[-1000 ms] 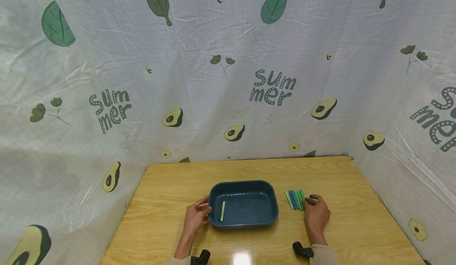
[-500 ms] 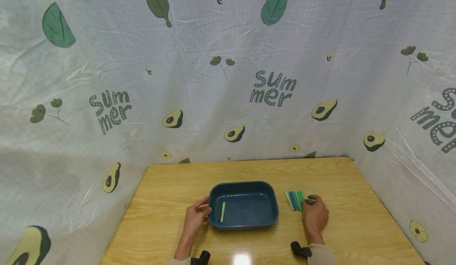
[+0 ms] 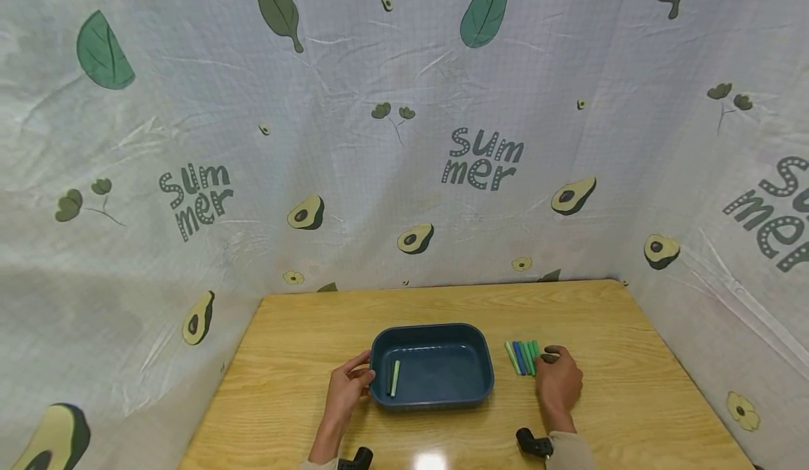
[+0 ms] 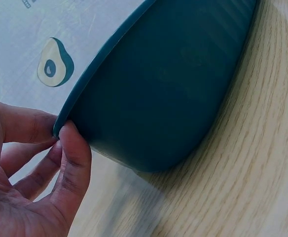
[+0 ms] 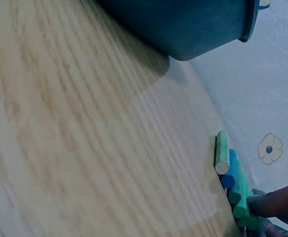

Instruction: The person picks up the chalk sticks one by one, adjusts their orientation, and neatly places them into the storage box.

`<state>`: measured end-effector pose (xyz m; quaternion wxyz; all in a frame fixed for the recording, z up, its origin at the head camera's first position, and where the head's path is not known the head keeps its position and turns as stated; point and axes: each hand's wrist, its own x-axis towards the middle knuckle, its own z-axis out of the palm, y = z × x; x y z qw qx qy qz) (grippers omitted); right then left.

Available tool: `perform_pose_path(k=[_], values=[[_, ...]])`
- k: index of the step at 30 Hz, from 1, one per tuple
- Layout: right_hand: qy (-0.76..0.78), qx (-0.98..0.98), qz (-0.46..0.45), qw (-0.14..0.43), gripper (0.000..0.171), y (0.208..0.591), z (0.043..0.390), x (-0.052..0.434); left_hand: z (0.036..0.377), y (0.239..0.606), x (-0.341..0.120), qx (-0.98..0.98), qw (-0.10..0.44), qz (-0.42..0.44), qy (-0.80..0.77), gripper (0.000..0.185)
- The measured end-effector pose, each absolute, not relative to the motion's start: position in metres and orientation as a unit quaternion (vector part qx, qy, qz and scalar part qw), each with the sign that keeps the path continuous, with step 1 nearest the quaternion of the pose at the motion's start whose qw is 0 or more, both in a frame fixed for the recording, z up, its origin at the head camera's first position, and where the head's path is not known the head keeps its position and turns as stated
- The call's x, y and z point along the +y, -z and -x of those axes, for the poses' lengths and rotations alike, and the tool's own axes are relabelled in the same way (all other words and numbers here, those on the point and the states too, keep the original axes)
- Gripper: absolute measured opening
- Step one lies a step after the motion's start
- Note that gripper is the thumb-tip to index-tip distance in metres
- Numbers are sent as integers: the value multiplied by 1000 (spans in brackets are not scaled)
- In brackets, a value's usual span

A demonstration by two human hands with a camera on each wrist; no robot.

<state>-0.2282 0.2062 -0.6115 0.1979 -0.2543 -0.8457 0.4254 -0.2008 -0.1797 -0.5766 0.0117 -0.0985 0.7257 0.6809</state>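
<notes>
My left hand [image 3: 345, 388] pinches the left rim of a dark blue rectangular plastic basin [image 3: 442, 403], thumb outside the wall [image 4: 149, 98]. Inside lies a pale green chalk stick [image 3: 395, 379], with a narrow dark strip [image 3: 389, 379] beside it. To the basin's right, several chalk sticks stand side by side in a slanted row: a pale green stick [image 5: 223, 153] at the left end, a blue stick [image 5: 229, 170], then green sticks [image 5: 238, 187]. At the row's right end my right hand [image 3: 559, 386] pinches the last green stick [image 5: 253, 222], its fingertips partly hiding it.
A light wooden table [image 3: 303, 322] carries everything, with a glare spot [image 3: 430, 460] near the front. White printed sheeting [image 3: 354, 175] hangs behind and at both sides. Each wrist wears a black camera [image 3: 534, 444].
My right hand has shifted slightly left against the right end of the chalk row. The left hand keeps its hold on the basin, which stays put.
</notes>
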Motion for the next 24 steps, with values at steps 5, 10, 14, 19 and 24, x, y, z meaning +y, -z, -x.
perform_pose_path(k=[5,10,14,19,24], values=[[-430,-847,248,189,29,610,228,208,201,576,-179,726,10,98,-680,45],[-439,-844,248,187,30,607,226,210,201,576,-178,729,9,99,-677,44],[-448,-841,244,182,31,605,226,213,201,576,-178,729,9,98,-677,44],[-468,-834,239,169,35,597,224,216,201,575,-179,728,11,99,-678,45],[-487,-831,226,148,37,585,220,218,201,576,-180,728,12,100,-679,45]])
